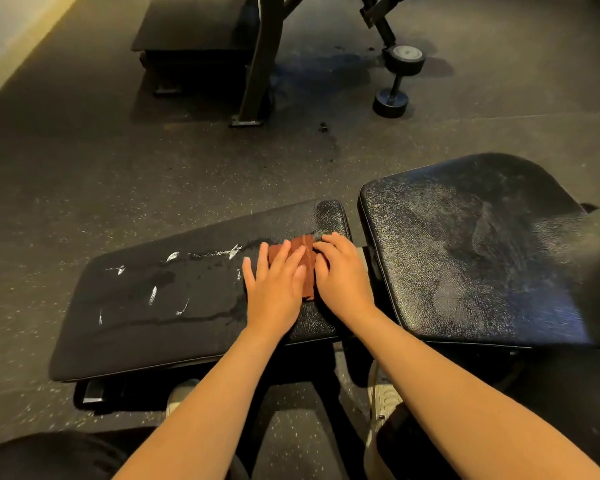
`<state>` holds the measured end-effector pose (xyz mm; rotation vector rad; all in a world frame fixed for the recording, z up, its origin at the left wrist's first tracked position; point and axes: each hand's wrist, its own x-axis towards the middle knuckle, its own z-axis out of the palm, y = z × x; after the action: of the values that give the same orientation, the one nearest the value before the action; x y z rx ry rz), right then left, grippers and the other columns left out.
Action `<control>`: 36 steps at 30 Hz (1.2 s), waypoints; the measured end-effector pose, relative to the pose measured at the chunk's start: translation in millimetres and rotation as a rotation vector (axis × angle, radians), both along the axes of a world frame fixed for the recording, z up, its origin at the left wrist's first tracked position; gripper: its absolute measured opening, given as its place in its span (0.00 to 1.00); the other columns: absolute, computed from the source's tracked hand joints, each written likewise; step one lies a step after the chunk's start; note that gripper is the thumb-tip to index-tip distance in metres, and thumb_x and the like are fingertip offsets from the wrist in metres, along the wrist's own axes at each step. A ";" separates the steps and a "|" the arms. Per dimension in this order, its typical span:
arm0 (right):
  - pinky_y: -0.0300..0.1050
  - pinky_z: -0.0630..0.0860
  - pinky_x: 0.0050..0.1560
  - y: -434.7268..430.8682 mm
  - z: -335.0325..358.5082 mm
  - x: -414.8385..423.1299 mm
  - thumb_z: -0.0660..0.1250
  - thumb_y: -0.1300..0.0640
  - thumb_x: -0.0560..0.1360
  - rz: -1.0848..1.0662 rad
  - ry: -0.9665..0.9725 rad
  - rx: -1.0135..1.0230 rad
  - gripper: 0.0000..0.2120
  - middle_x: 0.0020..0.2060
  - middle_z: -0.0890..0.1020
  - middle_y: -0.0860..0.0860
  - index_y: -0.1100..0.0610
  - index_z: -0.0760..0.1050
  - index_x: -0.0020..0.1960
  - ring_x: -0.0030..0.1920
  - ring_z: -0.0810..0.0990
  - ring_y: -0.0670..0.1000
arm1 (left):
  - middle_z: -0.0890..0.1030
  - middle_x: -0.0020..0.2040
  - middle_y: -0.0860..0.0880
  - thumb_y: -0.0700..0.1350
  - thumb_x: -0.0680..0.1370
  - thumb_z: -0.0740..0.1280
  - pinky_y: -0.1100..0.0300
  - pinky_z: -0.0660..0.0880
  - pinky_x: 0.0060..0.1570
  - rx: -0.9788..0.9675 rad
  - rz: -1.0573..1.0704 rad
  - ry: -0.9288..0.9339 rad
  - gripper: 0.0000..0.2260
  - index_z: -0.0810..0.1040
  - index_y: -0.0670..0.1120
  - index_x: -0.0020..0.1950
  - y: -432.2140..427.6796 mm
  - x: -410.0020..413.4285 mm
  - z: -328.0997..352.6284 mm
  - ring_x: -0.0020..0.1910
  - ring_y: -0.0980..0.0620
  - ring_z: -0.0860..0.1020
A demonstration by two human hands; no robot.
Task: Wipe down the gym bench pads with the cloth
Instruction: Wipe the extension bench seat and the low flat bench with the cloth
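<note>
Cloth (300, 242): rust-brown, folded small and flat; you see only a strip of it. It lies on the long pad (160, 306), toward the right end and nearer the far edge than the near one.

Long pad: black. White streaks and a dark wet patch cover your left and middle of it, with a pebbled sheen at the right end.

Wide pad (465, 258): black, pebbled, glossy with hazy smears. It sits just beside the long pad's right end, a narrow gap between them.

Rust-brown cloth (300, 259), black white-streaked bench pad (160, 306).
</note>
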<state>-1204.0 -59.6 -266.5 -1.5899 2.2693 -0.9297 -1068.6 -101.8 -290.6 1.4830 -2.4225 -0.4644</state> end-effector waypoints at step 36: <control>0.58 0.60 0.76 10.9 -2.2 17.0 0.62 0.53 0.80 0.273 0.309 -0.083 0.19 0.70 0.73 0.54 0.58 0.74 0.69 0.74 0.66 0.56 | 0.67 0.78 0.49 0.40 0.85 0.55 0.64 0.55 0.74 0.329 0.161 0.525 0.19 0.72 0.46 0.75 -9.8 9.5 12.8 0.77 0.55 0.62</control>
<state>-1187.0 -48.7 -268.7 -2.1441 2.1407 -0.7592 -1059.1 -111.6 -277.9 1.4306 -1.8643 -1.0998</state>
